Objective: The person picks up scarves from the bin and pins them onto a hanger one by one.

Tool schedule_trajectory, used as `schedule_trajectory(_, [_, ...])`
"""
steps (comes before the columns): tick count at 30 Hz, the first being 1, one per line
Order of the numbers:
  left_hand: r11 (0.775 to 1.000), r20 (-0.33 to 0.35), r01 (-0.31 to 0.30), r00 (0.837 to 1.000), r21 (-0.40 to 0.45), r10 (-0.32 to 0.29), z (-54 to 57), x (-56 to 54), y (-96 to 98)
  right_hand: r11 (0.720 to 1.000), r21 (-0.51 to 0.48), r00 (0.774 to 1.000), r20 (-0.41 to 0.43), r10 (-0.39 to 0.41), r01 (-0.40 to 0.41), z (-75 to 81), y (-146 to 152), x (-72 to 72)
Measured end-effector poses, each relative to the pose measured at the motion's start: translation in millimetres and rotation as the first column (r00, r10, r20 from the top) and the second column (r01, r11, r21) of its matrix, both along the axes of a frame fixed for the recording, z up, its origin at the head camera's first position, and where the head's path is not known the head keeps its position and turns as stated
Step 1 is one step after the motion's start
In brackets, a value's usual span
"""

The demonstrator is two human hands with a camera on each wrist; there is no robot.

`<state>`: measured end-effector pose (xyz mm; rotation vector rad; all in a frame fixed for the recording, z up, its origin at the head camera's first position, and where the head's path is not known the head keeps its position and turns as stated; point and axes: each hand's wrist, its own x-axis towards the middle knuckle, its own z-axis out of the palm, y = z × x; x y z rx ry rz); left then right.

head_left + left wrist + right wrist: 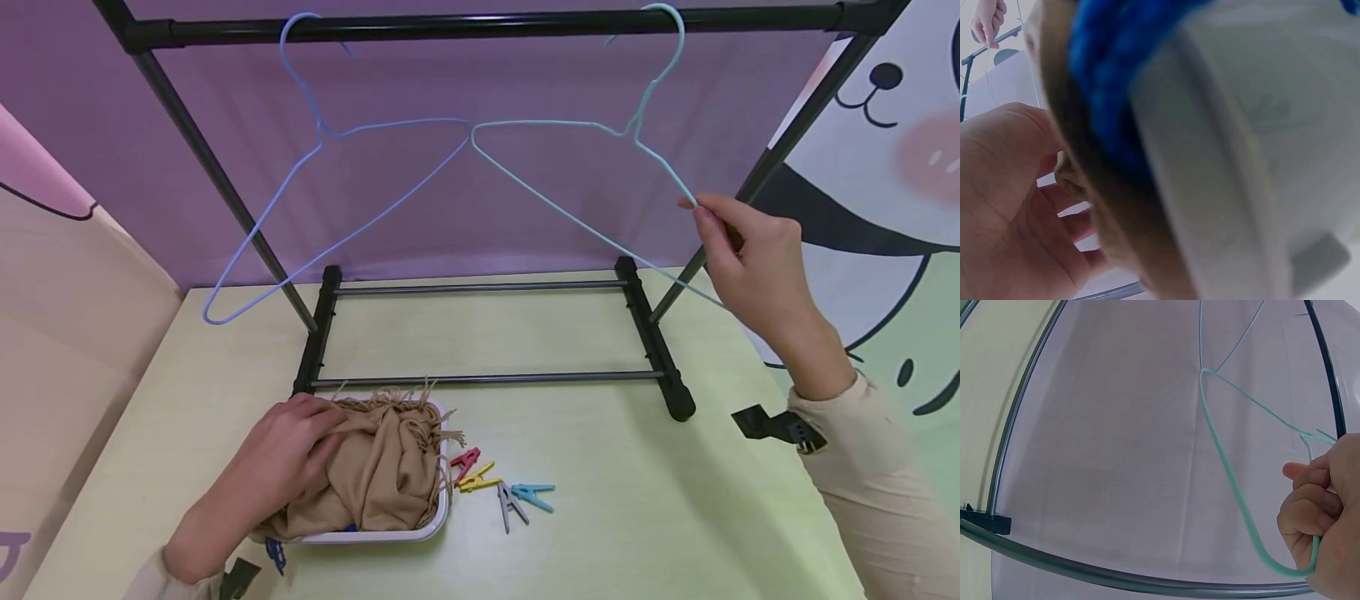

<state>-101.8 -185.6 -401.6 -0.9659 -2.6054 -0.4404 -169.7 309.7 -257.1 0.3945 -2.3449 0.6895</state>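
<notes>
A light green wire hanger point(555, 122) hangs from the rack's black top bar. My right hand point(765, 267) pinches its right shoulder between thumb and fingers; the right wrist view shows these fingers curled by the hanger wire point(1235, 481). Beside it hangs a periwinkle-blue hanger point(405, 123), the two meeting at their near ends. Low on the left, my left hand point(281, 467) grips a bunched brown fringed scarf point(382, 487) lying in a white basket point(382, 537). In the left wrist view, brown cloth shows between thumb and fingers, close to something blue and braided point(1107, 69).
The black garment rack point(480, 27) stands on a pale table point(585, 533), its base frame point(480, 379) just behind the basket. Right of the basket lie red point(467, 460), yellow point(478, 481), grey point(510, 504) and blue point(534, 495) clothespins. Purple cloth point(480, 208) hangs behind.
</notes>
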Motion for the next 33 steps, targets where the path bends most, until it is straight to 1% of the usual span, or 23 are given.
schedule_trajectory(4, [1.000,0.002,-0.028,1.000,0.009,0.028,2.8,-0.8,0.0,1.000,0.002,1.000,-0.013,0.009,-0.009,-0.8,0,0.3])
schedule_trajectory(7, [0.998,-0.002,-0.055,0.998,0.039,0.055,7.5,-2.7,-1.0,1.000,0.004,0.999,-0.033,0.014,-0.014,-0.1,0,0.8])
schedule_trajectory(11, [0.990,-0.010,-0.090,0.996,0.112,0.092,19.6,-3.8,-2.5,1.000,-0.005,0.998,-0.056,0.018,-0.018,0.8,-1,1.5])
schedule_trajectory(16, [0.970,-0.038,-0.113,0.992,0.215,0.124,38.7,-4.9,-4.2,1.000,-0.027,0.997,-0.082,0.005,-0.007,1.2,0,1.6])
schedule_trajectory(19, [0.959,-0.055,-0.103,0.991,0.265,0.122,50.0,-6.8,-5.0,0.999,-0.039,0.997,-0.080,-0.009,0.006,1.8,0,2.3])
schedule_trajectory(22, [0.949,-0.070,-0.080,0.992,0.306,0.107,61.1,-9.0,-5.6,0.999,-0.042,0.997,-0.077,-0.018,0.014,2.8,-1,3.7])
schedule_trajectory(27, [0.926,-0.086,-0.043,0.993,0.376,0.081,77.6,-11.9,-6.6,0.999,-0.039,0.994,-0.107,-0.016,0.012,5.8,-5,6.3])
schedule_trajectory(30, [0.908,-0.102,-0.031,0.991,0.417,0.080,85.1,-12.5,-5.9,0.999,-0.038,0.991,-0.133,-0.009,0.004,9.1,-9,8.8])
schedule_trajectory(33, [0.898,-0.111,-0.028,0.990,0.439,0.085,90.3,-11.2,-6.1,0.999,-0.044,0.987,-0.158,0.007,-0.014,13.0,-15,12.8])
